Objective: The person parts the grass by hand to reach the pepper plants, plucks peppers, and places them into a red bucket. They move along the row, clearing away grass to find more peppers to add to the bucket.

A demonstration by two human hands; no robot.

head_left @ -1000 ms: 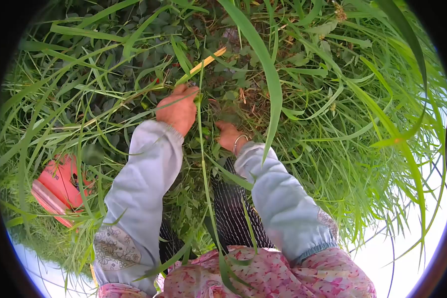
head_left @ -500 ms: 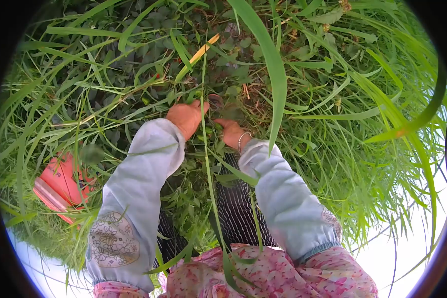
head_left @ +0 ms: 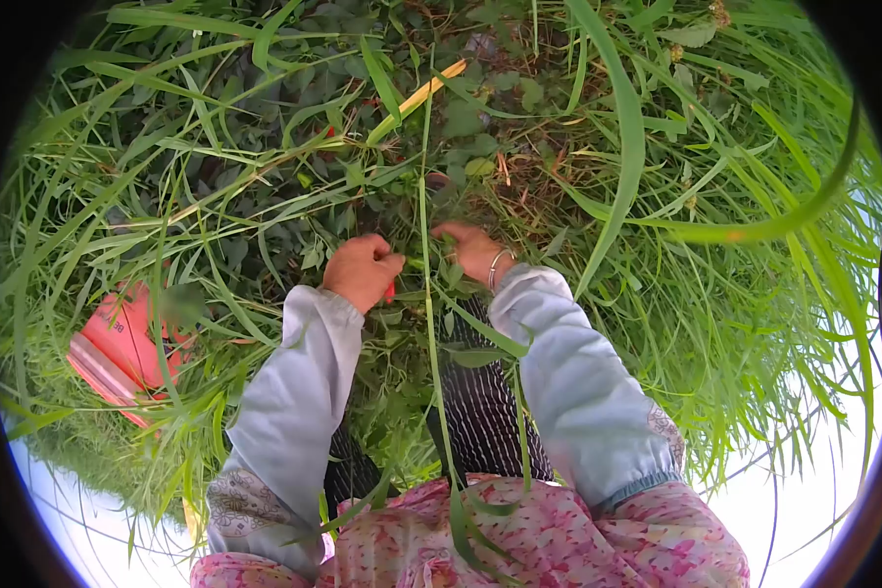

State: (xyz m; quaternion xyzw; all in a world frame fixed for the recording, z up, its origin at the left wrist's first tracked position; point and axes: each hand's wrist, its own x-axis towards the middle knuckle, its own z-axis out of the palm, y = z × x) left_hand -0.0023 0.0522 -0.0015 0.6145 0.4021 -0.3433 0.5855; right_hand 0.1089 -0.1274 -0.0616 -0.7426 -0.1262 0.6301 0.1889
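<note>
My left hand (head_left: pixel 365 271) is closed, with a small red chili pepper (head_left: pixel 390 292) showing below its fingertips. Just right of it, my right hand (head_left: pixel 472 250), with a bangle (head_left: pixel 498 267) at the wrist, is bent among the leaves of a low green plant (head_left: pixel 416 265). Its fingers are curled together, and whatever they grip is hidden. Both hands are low in the foliage, a short gap apart. A long grass stalk (head_left: pixel 424 235) crosses in front, between them.
A red container (head_left: pixel 127 343) with dark lettering lies in the grass at the left. Another red spot (head_left: pixel 329 134) shows among the darker leaves (head_left: pixel 265 147). Tall grass blades (head_left: pixel 625 137) rise close to the camera on the right. A yellowed leaf (head_left: pixel 416 101) hangs farther out.
My left hand has drawn back toward my body, and red now shows at its fingertips. My right hand has shifted slightly rightward. The view has moved a little.
</note>
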